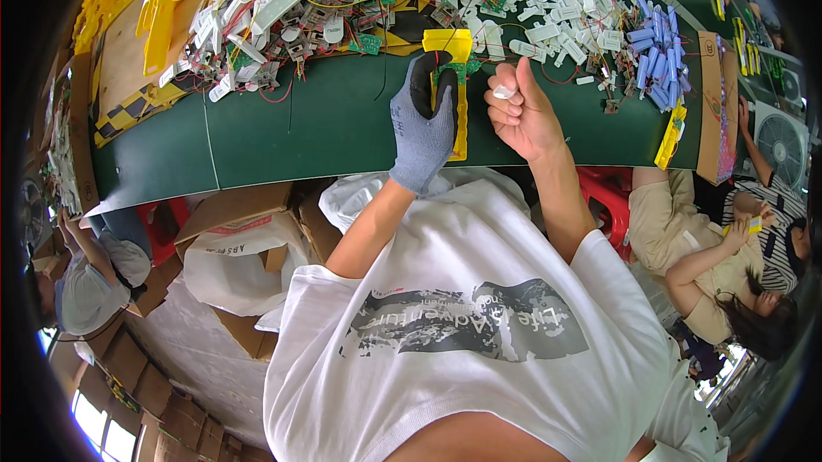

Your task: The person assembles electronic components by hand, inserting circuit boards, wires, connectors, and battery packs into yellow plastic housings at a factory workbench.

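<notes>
My left hand (419, 132) wears a grey-blue glove with black fingers and grips a long yellow plastic shell (461, 132), which stretches away from me on the green tabletop. Inside the upper part of the shell sits a green circuit board (468, 68), partly covered by the gloved fingertips. Just to the right, my bare right hand (533, 119) is raised with its fingers curled and the thumb up. A small white plastic piece (503, 92) shows between those curled fingers. The two hands are apart.
Beyond my hands lie piles of white plastic pieces (556, 0) and wired circuit boards (287, 21). Blue cylindrical cells (659, 59) are heaped at right, by a yellow shell (670, 137) and a cardboard divider (712, 111). Yellow shells (163, 21) lie far left. Co-workers sit on both sides.
</notes>
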A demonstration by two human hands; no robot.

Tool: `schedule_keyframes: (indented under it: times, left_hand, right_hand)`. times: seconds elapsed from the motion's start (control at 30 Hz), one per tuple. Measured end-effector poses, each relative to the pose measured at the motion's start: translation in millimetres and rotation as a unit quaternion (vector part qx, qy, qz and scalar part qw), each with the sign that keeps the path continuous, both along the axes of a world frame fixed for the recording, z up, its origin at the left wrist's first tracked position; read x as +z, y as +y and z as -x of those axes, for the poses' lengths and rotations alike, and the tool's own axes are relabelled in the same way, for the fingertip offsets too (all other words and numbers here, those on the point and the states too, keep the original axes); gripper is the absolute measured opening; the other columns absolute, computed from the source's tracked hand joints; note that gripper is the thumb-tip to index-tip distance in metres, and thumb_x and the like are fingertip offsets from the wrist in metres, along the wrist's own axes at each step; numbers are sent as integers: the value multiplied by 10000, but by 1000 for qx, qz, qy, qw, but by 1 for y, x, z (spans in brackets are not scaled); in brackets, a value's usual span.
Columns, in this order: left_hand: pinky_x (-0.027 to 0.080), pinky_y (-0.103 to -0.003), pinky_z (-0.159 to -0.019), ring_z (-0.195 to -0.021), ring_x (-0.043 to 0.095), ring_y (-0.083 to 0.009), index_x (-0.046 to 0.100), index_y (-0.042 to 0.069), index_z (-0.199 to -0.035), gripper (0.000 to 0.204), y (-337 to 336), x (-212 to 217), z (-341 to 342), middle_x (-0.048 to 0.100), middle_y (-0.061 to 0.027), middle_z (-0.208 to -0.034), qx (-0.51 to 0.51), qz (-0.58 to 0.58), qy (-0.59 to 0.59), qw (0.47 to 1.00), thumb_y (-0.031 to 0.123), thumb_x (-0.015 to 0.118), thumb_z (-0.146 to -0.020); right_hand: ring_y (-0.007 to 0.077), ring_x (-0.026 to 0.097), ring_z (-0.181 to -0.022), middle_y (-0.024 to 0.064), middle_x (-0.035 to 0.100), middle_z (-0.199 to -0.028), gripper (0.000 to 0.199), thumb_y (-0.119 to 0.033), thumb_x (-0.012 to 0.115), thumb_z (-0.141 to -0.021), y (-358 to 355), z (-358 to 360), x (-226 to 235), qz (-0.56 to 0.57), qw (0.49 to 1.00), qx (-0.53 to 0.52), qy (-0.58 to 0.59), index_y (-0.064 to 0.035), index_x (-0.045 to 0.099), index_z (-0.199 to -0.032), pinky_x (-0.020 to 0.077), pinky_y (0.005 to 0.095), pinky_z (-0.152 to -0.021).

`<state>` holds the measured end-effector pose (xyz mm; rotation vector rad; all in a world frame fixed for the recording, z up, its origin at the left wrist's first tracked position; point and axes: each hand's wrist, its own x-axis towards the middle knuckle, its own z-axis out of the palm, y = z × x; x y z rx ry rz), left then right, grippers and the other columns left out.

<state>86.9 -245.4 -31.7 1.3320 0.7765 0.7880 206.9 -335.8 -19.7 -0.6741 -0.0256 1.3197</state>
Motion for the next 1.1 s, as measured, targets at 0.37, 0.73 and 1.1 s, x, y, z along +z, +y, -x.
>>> schedule_keyframes:
  times: [0.37,0.73,1.1]
  left_hand:
    - [448,-249,-742,-808,525,-112,524,-58,-1091,235,0,0,2,603,-114,-943,-4,5,-6,1000,17,545,-869]
    - [459,-275,-701,-738,539,-144,536,-16,-1053,202,-4,-4,3,602,-119,-868,24,-36,2,999,11,546,-854]
    - [450,-310,-638,-688,532,-199,521,-9,-1032,171,-5,0,3,565,-135,-817,2,-80,43,996,32,540,-867]
  right_hand:
    - [51,532,-577,2,567,-690,136,-140,647,-862,7,-10,2,158,892,134,-402,-17,601,-895,443,197,-514]
    - [95,608,-843,80,632,-953,350,-6,653,-826,12,30,-8,121,901,-59,-413,57,549,-1154,509,220,-748]
    - [112,592,-976,134,622,-1143,311,6,607,-855,10,42,-15,112,833,-107,-531,13,588,-1165,484,227,-836]
